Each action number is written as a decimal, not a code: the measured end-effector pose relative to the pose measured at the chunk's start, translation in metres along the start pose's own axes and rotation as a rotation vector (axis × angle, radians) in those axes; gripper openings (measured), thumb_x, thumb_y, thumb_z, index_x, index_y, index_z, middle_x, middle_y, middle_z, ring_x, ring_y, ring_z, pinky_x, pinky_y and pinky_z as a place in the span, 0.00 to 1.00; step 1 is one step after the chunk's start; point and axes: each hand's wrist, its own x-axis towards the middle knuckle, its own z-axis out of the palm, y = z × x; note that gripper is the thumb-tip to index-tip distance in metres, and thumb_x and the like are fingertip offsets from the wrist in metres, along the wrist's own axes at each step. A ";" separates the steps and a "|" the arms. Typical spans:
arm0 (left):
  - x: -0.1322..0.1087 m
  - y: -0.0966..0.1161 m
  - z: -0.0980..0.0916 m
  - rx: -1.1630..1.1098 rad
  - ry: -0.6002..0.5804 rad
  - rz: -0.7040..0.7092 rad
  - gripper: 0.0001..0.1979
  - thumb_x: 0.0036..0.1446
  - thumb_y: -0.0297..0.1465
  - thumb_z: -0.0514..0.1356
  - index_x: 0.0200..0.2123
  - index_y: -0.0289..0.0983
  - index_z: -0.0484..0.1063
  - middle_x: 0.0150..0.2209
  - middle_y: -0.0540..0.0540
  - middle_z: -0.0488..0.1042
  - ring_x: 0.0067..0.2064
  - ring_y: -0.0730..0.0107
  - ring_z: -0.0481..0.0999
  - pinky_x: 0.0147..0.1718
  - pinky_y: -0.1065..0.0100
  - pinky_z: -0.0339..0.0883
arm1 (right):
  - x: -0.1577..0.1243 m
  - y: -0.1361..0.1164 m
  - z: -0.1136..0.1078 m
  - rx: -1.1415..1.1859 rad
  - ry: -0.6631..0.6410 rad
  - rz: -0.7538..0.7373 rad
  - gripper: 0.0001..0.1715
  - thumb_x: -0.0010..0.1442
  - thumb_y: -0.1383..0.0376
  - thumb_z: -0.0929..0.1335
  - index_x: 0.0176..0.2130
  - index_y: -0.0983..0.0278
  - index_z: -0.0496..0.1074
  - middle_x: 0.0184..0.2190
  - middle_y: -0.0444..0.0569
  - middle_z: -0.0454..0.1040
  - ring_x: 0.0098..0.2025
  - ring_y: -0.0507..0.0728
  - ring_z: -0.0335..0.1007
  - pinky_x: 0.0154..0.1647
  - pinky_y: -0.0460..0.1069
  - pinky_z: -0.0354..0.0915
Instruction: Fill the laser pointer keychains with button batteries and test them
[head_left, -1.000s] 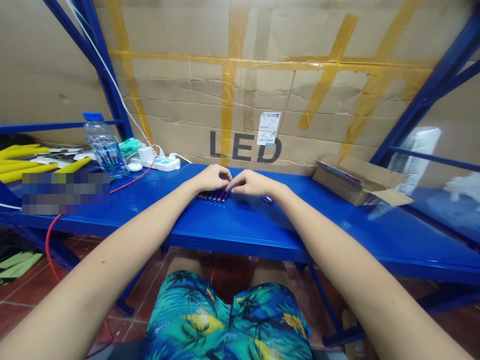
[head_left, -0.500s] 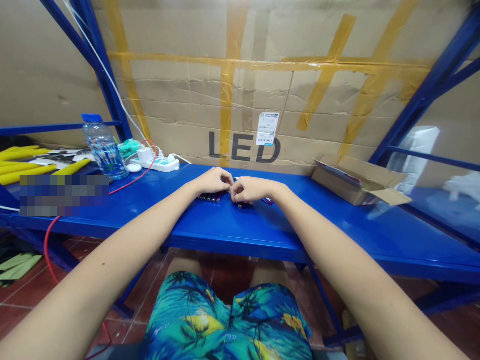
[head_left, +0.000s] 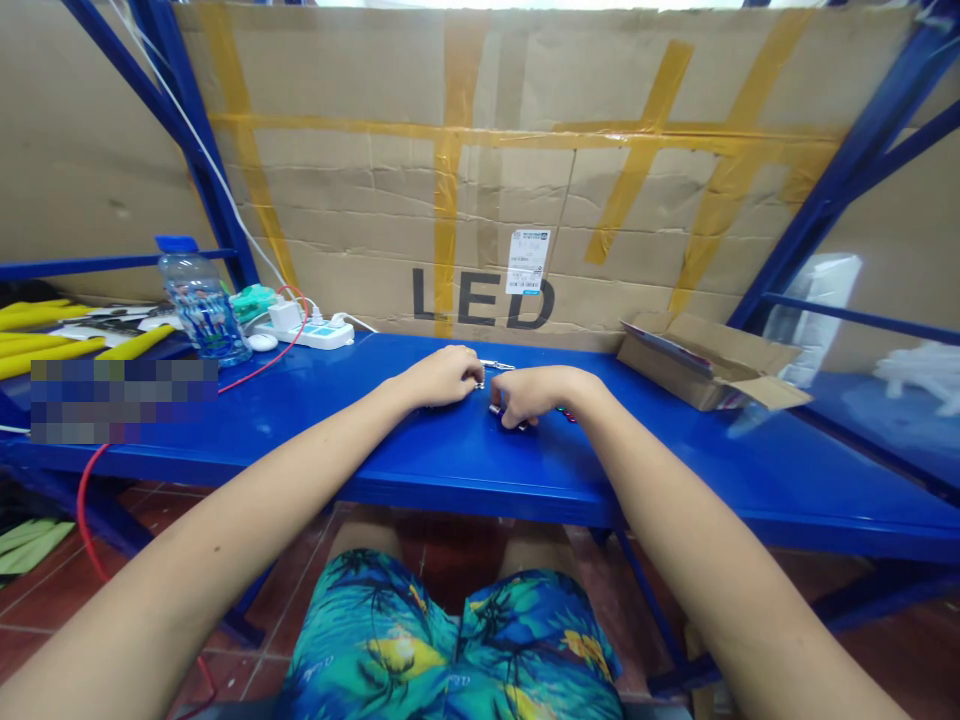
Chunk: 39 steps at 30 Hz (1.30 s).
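My left hand [head_left: 448,376] rests low over the blue table with its fingers curled down. Small shiny metal bits [head_left: 480,384] show at its fingertips; the rest of what it holds is hidden. To the right, my right hand [head_left: 534,392] is closed on a small dark purple piece with shiny ends [head_left: 495,410], close to the tabletop. Just behind the gap between the hands lies a thin silver tool [head_left: 496,365], its kind unclear. Small red and green bits [head_left: 567,412] peek out beside my right wrist.
An open cardboard box [head_left: 667,365] stands at the right of the blue table [head_left: 450,462]. On the left are a water bottle [head_left: 201,305], a white power strip [head_left: 326,334], a red cable [head_left: 259,372] and yellow-handled tools [head_left: 52,345]. A large cardboard panel [head_left: 360,220] backs the table.
My hands, touching before, are now apart. The right has shifted right with the purple piece. The row of small dark pieces by my left hand no longer shows, and the silver tool is more exposed.
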 end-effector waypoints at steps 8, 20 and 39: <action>0.000 0.012 0.008 0.200 -0.083 0.041 0.14 0.59 0.23 0.52 0.38 0.35 0.78 0.41 0.39 0.77 0.45 0.56 0.76 0.44 0.61 0.68 | -0.003 0.021 -0.008 0.167 0.055 -0.167 0.09 0.48 0.71 0.70 0.32 0.62 0.69 0.23 0.42 0.72 0.23 0.52 0.67 0.23 0.46 0.57; 0.000 0.011 0.009 0.143 -0.098 0.058 0.13 0.58 0.22 0.51 0.35 0.37 0.76 0.39 0.41 0.77 0.43 0.57 0.75 0.44 0.60 0.67 | 0.003 0.054 0.005 0.421 0.397 -0.251 0.10 0.48 0.71 0.67 0.34 0.64 0.69 0.23 0.41 0.69 0.24 0.51 0.65 0.23 0.45 0.60; -0.003 0.002 0.003 0.056 -0.044 -0.014 0.13 0.57 0.24 0.53 0.37 0.37 0.78 0.39 0.42 0.76 0.42 0.59 0.74 0.45 0.60 0.66 | 0.013 0.046 0.011 0.372 0.471 -0.206 0.07 0.49 0.72 0.68 0.32 0.64 0.69 0.25 0.42 0.71 0.27 0.51 0.67 0.25 0.45 0.59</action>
